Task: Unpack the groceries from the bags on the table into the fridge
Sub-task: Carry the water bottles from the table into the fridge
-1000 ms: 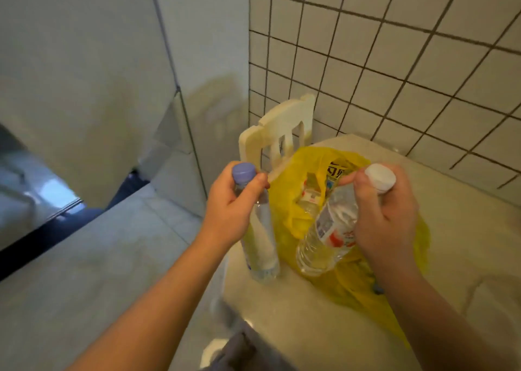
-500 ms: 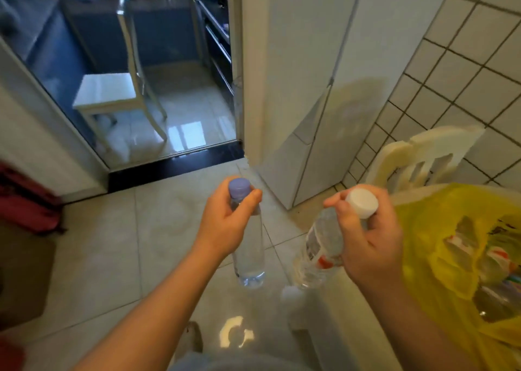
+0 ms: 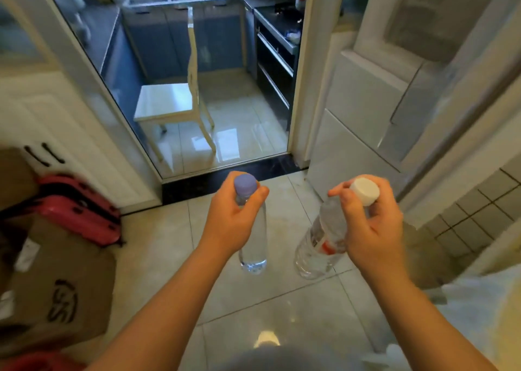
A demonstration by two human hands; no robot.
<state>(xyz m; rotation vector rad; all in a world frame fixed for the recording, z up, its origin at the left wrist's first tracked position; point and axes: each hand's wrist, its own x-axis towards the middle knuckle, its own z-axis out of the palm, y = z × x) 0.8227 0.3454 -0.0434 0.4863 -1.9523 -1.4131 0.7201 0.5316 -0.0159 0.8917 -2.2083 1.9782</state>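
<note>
Left hand (image 3: 234, 221): fingers are curled round the neck of the blue-cap bottle (image 3: 253, 246), just under the cap; the bottle hangs nearly upright at lower centre of the frame.
Right hand (image 3: 369, 229): thumb and fingers pinch the neck of the white-cap bottle (image 3: 321, 243) right below the cap; the bottle hangs tilted, with its base swung toward the lower left.
Where the bottles are: both are in the air above the tile floor (image 3: 158, 246), side by side but not touching.
Fridge (image 3: 363, 94): it stands at the right of the frame and its doors look closed.
Weight: both bottles look full of clear water, so I'd call them fairly heavy for a neck hold.
Feel: thin smooth plastic, likely a bit slippery and giving under a squeeze, but not breakable.
Best hold: the ring under each cap stops a slide; a grip round the body would be steadier for shelving.
Snag: both hands are full, so the door will need a freed hand or a spare finger.
Around: a chair (image 3: 174, 102) shows through the doorway at upper centre, with a red case (image 3: 81, 212) and a box (image 3: 56, 286) at left.
</note>
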